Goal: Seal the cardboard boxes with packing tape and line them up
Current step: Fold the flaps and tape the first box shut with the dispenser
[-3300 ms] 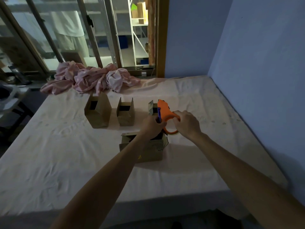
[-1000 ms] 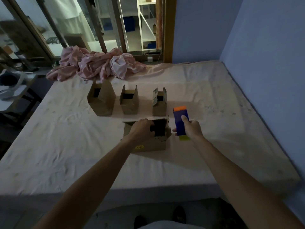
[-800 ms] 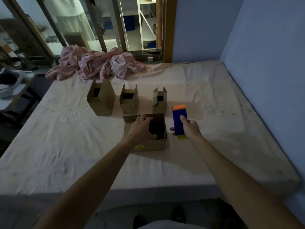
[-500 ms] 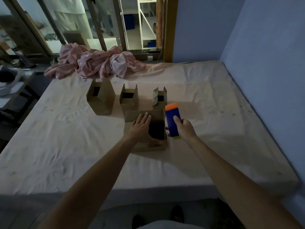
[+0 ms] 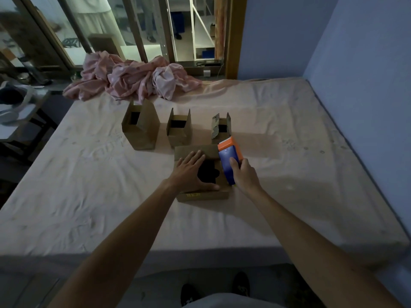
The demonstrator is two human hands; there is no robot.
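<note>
Nearest box on the mattress: left hand lies flat, fingers spread, pressing its flaps; right hand grips the blue-and-orange tape dispenser at its right edge. Beyond, three open boxes stand in a row; crumpled pink cloth lies farthest.

**Quick count of what's on the bed**

Four cardboard boxes: three open ones in a row toward the far edge, one nearer the front edge. One tape dispenser. One pink cloth pile at the far edge. Two hands.
</note>
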